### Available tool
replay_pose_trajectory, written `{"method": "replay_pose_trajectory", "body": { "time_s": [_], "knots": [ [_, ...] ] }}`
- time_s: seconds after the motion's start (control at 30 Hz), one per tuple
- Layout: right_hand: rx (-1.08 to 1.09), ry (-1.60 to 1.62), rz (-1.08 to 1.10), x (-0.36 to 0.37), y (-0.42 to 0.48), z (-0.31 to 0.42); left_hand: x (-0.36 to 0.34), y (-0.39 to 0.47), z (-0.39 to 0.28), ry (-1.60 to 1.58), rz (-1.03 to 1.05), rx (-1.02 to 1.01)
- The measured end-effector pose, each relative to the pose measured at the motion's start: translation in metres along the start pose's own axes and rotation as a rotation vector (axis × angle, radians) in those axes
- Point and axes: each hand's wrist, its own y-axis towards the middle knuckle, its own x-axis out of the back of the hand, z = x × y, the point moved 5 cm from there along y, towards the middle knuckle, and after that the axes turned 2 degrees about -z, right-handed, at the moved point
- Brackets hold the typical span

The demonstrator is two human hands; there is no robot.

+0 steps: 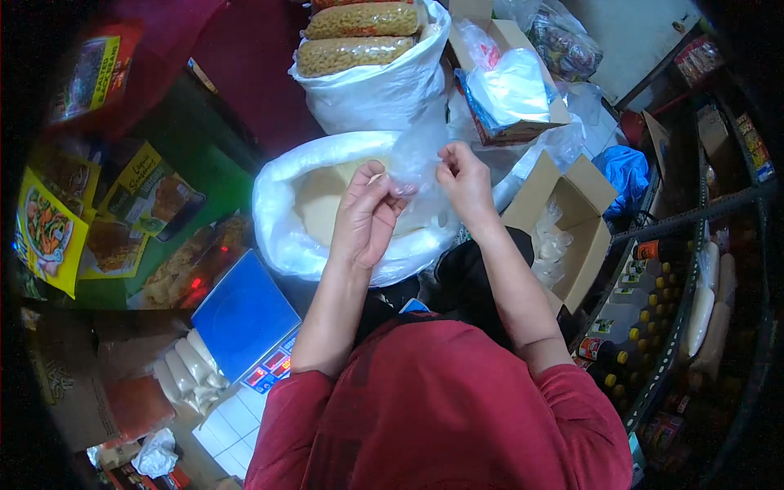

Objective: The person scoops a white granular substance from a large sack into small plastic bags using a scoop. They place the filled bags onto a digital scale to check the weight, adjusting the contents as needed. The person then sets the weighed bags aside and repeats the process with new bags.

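A thin clear plastic bag (pixel 421 144) is stretched between my two hands, above a large white sack (pixel 278 184) with its rim rolled down. Pale granular powder (pixel 318 205) lies inside that sack. My left hand (pixel 370 214) pinches the bag's near left side between thumb and fingers, palm partly turned up. On the other side, my right hand (pixel 467 184) grips the bag's edge with curled fingers. The bag looks empty, though its mouth is hard to make out.
Left of me is a blue digital scale (pixel 245 318) beside several filled bags (pixel 187 367). An open carton (pixel 579 214) with knotted bags stands right. Ahead are a sack of packaged pasta (pixel 373 92) and a box of plastic bags (pixel 514 86). Bottles (pixel 628 300) line a metal shelf.
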Motion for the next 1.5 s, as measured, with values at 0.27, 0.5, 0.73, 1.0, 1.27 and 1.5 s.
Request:
{"method": "replay_pose_trajectory", "body": {
  "time_s": [0.27, 0.5, 0.73, 1.0, 1.27, 1.5],
  "knots": [
    [-0.655, 1.101, 0.166, -0.017, -0.003, -0.011, 0.042, -0.024, -0.043, 1.538, -0.04, -0.602],
    [-0.477, 1.049, 0.531, -0.033, -0.013, 0.042, 0.058, -0.031, -0.078, 1.768, -0.363, -0.535],
    [0.072, -0.223, 0.722, -0.052, -0.018, 0.031, 0.062, -0.096, -0.163, 1.678, -0.264, -0.562],
    [0.052, -1.047, 0.832, -0.11, -0.043, -0.025, 0.103, -0.17, -0.186, 1.596, -0.418, -0.345],
    [0.177, -1.322, 0.965, -0.029, 0.018, 0.067, 0.121, -0.156, -0.17, 1.677, -0.327, -0.365],
    [0.083, -1.191, 0.737, -0.068, -0.004, -0.04, 0.122, -0.144, -0.168, 1.638, -0.263, -0.368]
  ]
}}
